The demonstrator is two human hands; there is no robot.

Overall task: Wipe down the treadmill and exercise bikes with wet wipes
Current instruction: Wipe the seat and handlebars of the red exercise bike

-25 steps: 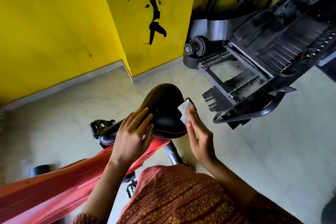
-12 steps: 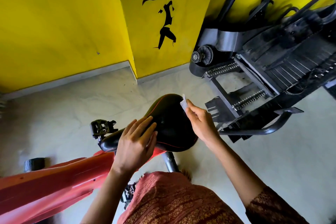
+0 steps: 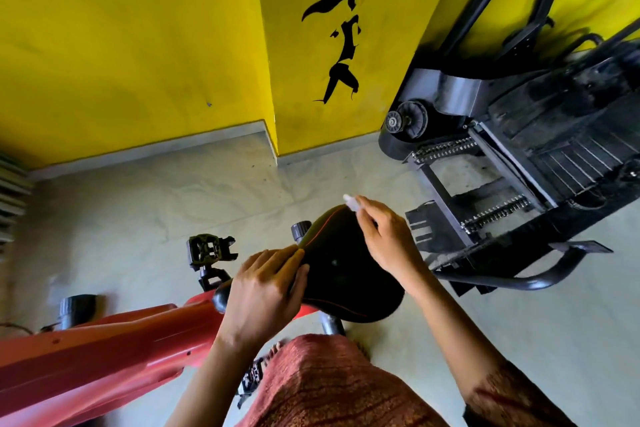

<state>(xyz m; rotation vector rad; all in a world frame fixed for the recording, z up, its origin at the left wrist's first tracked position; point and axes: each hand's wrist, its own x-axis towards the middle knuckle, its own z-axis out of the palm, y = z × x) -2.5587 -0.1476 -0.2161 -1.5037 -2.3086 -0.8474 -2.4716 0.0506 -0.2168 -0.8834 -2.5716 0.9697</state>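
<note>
Right hand [image 3: 388,239] grip is clenched on a small folded wet wipe [image 3: 350,202], pinched between thumb and fingertips at the far edge of the black bike saddle [image 3: 346,274]. Only a white corner shows past the fingers. Left hand [image 3: 266,291] grip is released: fingers lie roughly flat over the saddle's narrow end, bracing it. The wipe is likely light, limp and damp, and would bunch or slip from a loose pinch. Better to hold it folded with flat finger pads behind it. The saddle looks padded under a smooth skin, so it should give under pressure and may twist on its post, hence the brace. The red bike frame [image 3: 104,350] and black treadmill [image 3: 554,135] look rigid and are untouched for now.
</note>
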